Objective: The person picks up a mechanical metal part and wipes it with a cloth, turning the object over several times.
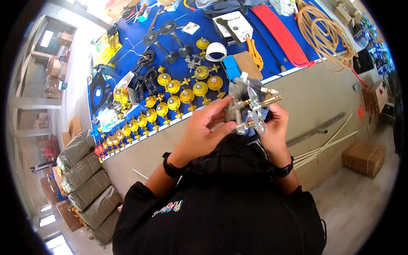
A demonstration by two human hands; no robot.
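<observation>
- The metal assembly [255,108] is off the table, gripped between both hands in front of the chest; 12 o'clock points to the top of the view.
- The left hand [203,131] grasps it from 9 o'clock, thumb at the lower left of the grey body and fingers higher up, so the body lies at about 2 o'clock from that palm.
- The right hand [276,125] grasps the other side from about 4 o'clock; some of its fingers are hidden, and how firmly they press cannot be told.
- The longer axis seems to run roughly from 12 to 6 o'clock, across the gap between the palms; neither hand is clearly nearer, as both touch it.
- A brass fitting [271,100] sticks out towards 2 or 3 o'clock, just above the right hand.
- Beyond, on the blue tabletop [187,17], rows of yellow regulators [187,96] spread towards 9 and 10 o'clock.
- The blue box [230,67] lies near 11 o'clock of the assembly, beside brown cardboard [250,63].
</observation>
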